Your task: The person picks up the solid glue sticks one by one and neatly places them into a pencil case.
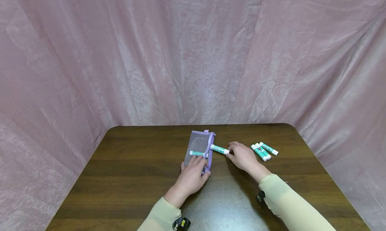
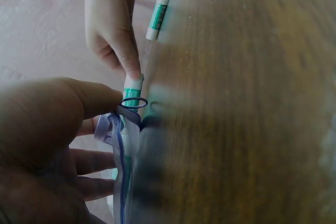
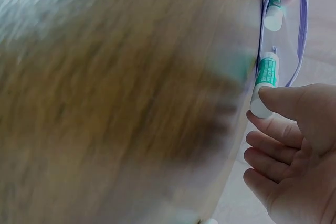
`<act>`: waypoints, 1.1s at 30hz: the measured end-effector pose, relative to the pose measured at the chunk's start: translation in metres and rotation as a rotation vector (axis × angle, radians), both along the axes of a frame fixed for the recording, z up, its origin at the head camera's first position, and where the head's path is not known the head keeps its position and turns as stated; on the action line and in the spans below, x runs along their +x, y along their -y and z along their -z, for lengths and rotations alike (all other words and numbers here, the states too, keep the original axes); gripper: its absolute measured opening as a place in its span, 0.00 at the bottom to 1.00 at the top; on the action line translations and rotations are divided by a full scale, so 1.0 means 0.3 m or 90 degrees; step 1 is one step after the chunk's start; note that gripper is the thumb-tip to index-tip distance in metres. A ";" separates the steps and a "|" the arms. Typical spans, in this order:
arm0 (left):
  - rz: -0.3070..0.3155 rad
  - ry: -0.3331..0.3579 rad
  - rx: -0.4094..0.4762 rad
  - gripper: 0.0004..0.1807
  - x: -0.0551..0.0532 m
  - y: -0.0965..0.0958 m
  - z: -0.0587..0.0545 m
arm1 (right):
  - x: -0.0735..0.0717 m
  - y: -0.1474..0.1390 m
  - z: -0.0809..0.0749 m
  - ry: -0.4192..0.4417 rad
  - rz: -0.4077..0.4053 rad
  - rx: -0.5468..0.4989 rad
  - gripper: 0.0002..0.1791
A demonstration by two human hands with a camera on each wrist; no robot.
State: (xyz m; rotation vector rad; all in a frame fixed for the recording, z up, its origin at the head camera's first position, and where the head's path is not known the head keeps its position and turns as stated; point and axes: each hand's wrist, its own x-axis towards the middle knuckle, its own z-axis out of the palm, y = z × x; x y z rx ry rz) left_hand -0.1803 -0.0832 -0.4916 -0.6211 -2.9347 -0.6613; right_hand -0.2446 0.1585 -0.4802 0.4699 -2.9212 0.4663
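Observation:
A mesh zipper pouch [image 1: 197, 142] with lilac edging lies on the table, its opening along the right side. My left hand [image 1: 193, 175] holds it near the front end, thumb at the zipper edge and fingers over the mesh. One green-and-white glue stick [image 1: 196, 153] shows through the mesh, crosswise inside. Between thumb and index finger, my right hand [image 1: 242, 155] pinches the white end of another glue stick [image 1: 219, 149]. That stick's far end is right at the pouch opening, as the right wrist view also shows between the parted lilac edges [image 3: 301, 45].
Several more glue sticks [image 1: 260, 152] lie close together on the wooden table [image 1: 135, 177], to the right of my right hand. A pink curtain [image 1: 193, 57] hangs behind the table's far edge and along its sides.

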 end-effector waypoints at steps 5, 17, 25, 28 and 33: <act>0.001 0.002 0.001 0.12 0.000 0.002 0.001 | -0.008 0.015 0.006 0.002 0.001 -0.001 0.10; 0.002 -0.005 -0.003 0.12 -0.002 0.001 0.004 | -0.021 0.054 0.015 0.009 -0.021 -0.011 0.11; -0.002 -0.003 -0.005 0.12 -0.002 0.001 0.002 | -0.029 0.077 0.018 -0.001 -0.033 -0.023 0.10; -0.003 0.001 -0.005 0.11 -0.003 0.000 0.003 | -0.031 0.084 0.020 0.001 -0.035 -0.027 0.10; -0.005 0.002 -0.009 0.11 -0.003 0.000 0.005 | -0.038 0.094 0.026 0.000 -0.035 -0.028 0.10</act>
